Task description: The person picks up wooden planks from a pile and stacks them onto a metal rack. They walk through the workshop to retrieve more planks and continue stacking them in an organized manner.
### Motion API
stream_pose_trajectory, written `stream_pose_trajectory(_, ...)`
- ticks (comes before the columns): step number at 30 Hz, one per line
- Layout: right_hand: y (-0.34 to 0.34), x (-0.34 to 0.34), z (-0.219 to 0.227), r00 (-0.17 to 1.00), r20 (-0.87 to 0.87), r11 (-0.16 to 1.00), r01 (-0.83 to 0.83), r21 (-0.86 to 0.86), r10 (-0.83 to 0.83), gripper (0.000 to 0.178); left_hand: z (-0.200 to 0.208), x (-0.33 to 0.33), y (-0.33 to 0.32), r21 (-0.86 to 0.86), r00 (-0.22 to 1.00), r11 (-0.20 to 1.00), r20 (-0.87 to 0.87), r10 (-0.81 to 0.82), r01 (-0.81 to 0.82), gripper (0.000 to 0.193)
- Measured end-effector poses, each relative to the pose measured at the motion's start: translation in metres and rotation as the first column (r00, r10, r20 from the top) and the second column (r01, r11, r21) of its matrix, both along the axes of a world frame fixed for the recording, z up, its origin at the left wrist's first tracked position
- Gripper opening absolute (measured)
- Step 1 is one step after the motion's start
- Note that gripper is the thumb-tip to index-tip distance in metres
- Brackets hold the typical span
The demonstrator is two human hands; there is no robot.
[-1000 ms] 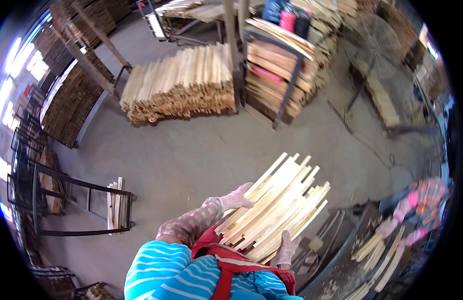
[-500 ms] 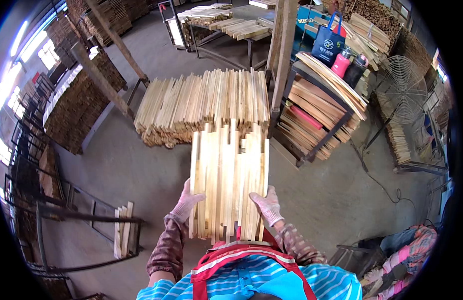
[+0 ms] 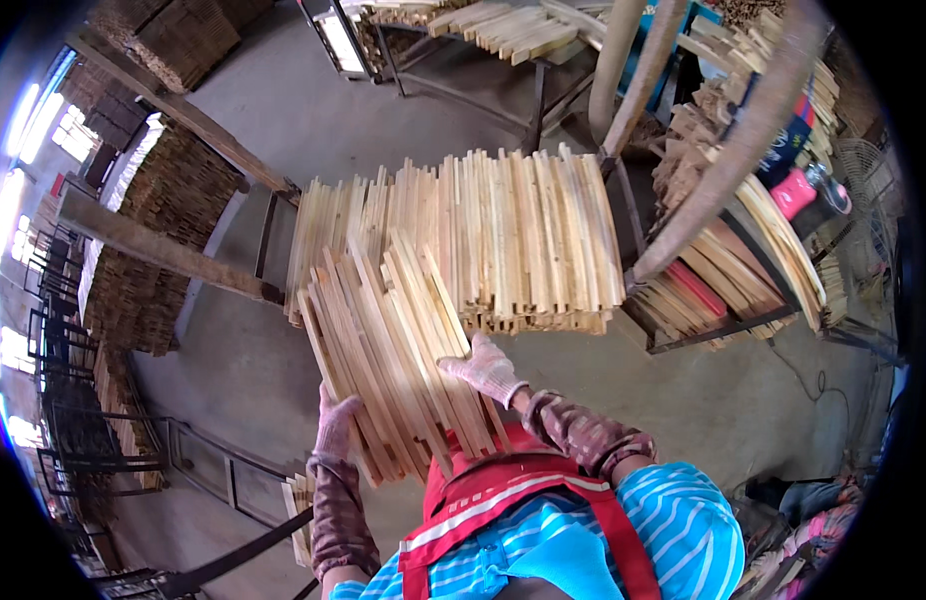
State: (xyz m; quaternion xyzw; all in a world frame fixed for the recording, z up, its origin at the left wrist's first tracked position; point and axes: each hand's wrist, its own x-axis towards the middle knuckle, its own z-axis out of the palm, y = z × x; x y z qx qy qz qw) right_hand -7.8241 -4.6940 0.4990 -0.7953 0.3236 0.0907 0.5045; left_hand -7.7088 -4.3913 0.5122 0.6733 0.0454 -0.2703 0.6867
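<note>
Between my two gloved hands is a wide bundle of pale wooden strips [image 3: 383,350], tilted with its far end leaning left. My left hand [image 3: 336,420] presses the bundle's left side near its close end. On the opposite side my right hand [image 3: 485,368] clamps the edge, thumb lying over the top strips. Both hands are closed on the bundle. Its far end overlaps the front left part of a large stack of similar wooden strips [image 3: 533,230]. Whether it rests on that stack I cannot tell. The strips' near ends come close to my red apron [image 3: 503,455].
Wooden posts [image 3: 173,245] flank the stack at left, with more posts [image 3: 728,170] at right. A rack of boards [image 3: 723,290] holds a pink bottle [image 3: 793,195]. A metal frame [image 3: 233,490] stands at lower left. Another person's sleeve [image 3: 818,520] shows at lower right.
The bundle has swung left over the stack's left part, its far end now angled left. Both hands keep their hold. The whole view has shifted and turned.
</note>
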Motion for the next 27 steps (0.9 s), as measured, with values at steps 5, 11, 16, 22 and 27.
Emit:
stream_pose_trajectory(5,-0.006,0.127,-0.046,0.993,-0.053,0.993,0.11,0.042,-0.108,0.086,-0.008,0.163,-0.039,0.063,0.99,0.988,-0.026,-0.142,0.143,0.068)
stream_pose_trajectory(11,-0.099,0.262,-0.069,0.975,-0.202,0.993,0.079,-0.087,-0.096,0.072,-0.086,0.339,-0.142,-0.056,0.913,0.925,-0.152,-0.379,0.375,0.056)
stream_pose_trajectory(16,-0.14,0.305,-0.101,0.93,-0.071,0.908,0.334,-0.252,-0.362,0.043,-0.229,0.424,-0.169,0.45,0.802,0.665,-0.297,-0.518,0.596,0.066)
stream_pose_trajectory(22,-0.088,0.237,-0.139,0.949,0.023,0.923,0.313,-0.226,-0.316,0.033,-0.267,0.41,-0.161,0.568,0.9,0.722,-0.082,-0.428,0.395,0.072)
stream_pose_trajectory(27,-0.028,0.186,-0.111,0.939,-0.279,0.956,0.25,0.151,-0.201,0.035,-0.294,0.387,-0.159,0.667,0.912,0.706,0.097,-0.398,0.237,0.085)
